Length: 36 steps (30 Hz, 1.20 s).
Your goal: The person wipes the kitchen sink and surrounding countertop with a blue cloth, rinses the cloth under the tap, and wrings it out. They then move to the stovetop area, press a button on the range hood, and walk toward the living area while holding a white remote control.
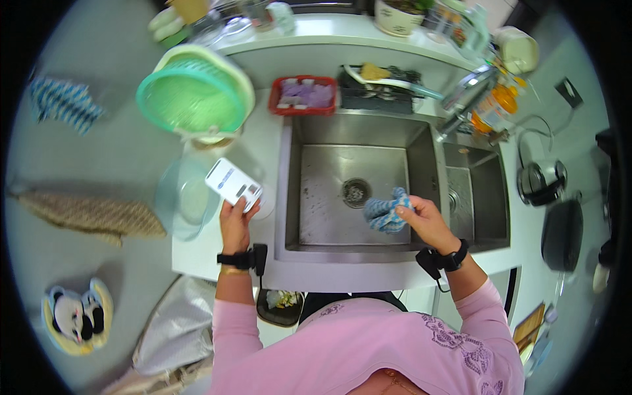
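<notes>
My left hand grips a smartphone by its lower end, left of the sink, with the lit screen facing up. The screen bears writing. Bunched in my right hand is a blue-and-white cloth, pinched between thumb and fingers. It hangs over the right part of the large stainless steel sink basin, near the drain. A clear plastic bowl stands on the counter to the left of the phone.
Green plastic baskets lean at the back left. Behind the sink are a red tray and a black caddy. The faucet and an orange bottle stand at the back right. An electric kettle sits at right.
</notes>
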Tool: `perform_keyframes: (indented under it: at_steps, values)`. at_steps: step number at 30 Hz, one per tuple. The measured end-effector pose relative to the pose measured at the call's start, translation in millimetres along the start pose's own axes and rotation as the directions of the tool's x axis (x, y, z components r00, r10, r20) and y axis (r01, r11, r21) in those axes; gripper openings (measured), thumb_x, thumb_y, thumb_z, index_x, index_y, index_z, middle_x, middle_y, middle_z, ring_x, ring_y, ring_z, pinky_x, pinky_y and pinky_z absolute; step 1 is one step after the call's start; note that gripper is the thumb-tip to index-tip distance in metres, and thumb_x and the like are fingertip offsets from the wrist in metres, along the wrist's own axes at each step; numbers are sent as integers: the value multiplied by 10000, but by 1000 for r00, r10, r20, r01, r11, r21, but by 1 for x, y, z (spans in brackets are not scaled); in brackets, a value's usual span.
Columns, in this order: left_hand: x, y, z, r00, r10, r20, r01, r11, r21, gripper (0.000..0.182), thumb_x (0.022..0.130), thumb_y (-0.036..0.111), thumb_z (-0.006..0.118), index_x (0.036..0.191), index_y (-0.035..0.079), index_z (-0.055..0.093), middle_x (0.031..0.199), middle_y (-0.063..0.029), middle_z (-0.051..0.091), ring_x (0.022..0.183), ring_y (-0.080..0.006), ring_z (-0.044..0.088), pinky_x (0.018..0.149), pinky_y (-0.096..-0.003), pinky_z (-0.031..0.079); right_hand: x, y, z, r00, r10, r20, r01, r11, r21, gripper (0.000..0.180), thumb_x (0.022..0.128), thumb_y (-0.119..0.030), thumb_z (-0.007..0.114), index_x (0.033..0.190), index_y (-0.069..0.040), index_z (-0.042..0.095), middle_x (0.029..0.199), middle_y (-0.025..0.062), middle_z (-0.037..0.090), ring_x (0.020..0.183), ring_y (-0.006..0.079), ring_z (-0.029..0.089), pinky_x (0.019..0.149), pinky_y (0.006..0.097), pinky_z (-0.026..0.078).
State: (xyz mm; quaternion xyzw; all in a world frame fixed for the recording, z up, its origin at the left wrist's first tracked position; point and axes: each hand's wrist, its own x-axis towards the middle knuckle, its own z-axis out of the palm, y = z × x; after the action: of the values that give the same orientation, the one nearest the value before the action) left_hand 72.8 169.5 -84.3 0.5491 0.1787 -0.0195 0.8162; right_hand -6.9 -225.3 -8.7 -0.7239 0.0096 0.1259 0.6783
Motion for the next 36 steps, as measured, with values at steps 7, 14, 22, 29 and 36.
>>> perform_keyframes:
  at_steps: [7, 14, 22, 29, 36]
  values:
    - [-72, 32, 66, 927, 25, 375, -78, 989, 126, 271, 933, 118, 511, 1167, -17, 527, 1084, -129, 634, 897, -231, 641, 782, -338, 526, -40, -1, -2, 926, -332, -178, 264, 909, -324, 261, 830, -178, 710, 1011, -21, 607, 1101, 79, 543, 1013, 148, 520, 891, 278, 415]
    - [-180, 2, 159, 647, -243, 723, 196, 969, 151, 229, 917, 113, 561, 1115, 1, 546, 980, -158, 659, 786, -254, 664, 646, -342, 564, -90, 6, -2, 1000, -5, 25, -7, 885, 466, 310, 947, -217, 583, 1201, -53, 517, 1072, -5, 593, 972, 77, 533, 871, 265, 447]
    - [-285, -62, 264, 444, -274, 853, 98, 961, 258, 238, 935, 62, 503, 1146, -46, 526, 1011, -184, 666, 869, -252, 669, 701, -350, 577, -222, 46, -74, 932, 19, -362, 77, 965, 249, 413, 822, -135, 704, 1168, -24, 507, 1023, 51, 610, 931, 119, 561, 849, 290, 465]
    - [-369, -112, 342, 174, -389, 904, 27, 920, 391, 243, 915, 41, 502, 1127, -74, 525, 1004, -186, 663, 851, -236, 665, 701, -322, 570, -354, 71, -120, 732, 13, -681, 115, 983, 143, 377, 799, -116, 699, 1116, -22, 517, 920, 70, 608, 866, 152, 570, 805, 304, 474]
    - [-433, -138, 385, -160, -472, 867, -69, 881, 468, 250, 889, -15, 469, 1122, -74, 536, 1007, -182, 662, 866, -245, 666, 716, -342, 574, -449, 76, -100, 396, 39, -917, 92, 992, 82, 373, 795, -131, 704, 1092, -15, 509, 924, 111, 614, 849, 202, 587, 782, 316, 476]
